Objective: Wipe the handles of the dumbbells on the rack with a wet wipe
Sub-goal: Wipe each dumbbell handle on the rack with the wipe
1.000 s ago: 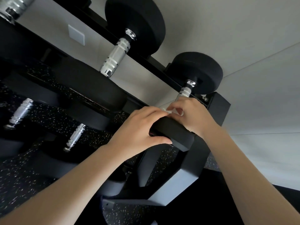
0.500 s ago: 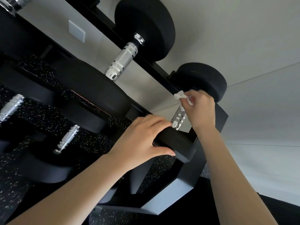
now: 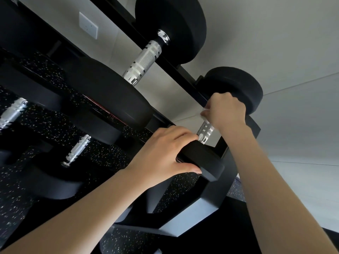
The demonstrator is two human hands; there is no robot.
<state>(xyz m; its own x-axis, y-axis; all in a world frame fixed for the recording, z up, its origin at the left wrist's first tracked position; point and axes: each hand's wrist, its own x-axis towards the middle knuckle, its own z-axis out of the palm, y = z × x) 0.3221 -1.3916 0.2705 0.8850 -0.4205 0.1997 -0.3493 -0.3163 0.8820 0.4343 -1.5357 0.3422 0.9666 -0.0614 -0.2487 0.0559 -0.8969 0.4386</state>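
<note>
Wall socket, speckled floor

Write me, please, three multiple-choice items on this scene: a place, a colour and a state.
1. The wipe is: A) on the floor; B) at the far end of the rightmost handle; C) on a lower shelf.
2. The dumbbell ends are: A) black; B) red; C) yellow.
3. The wall socket has: A) a plug in it; B) a hanging cover; C) nothing plugged in.
B: white shows against the handle's top. A: every end is black. C: its face is bare.
</note>
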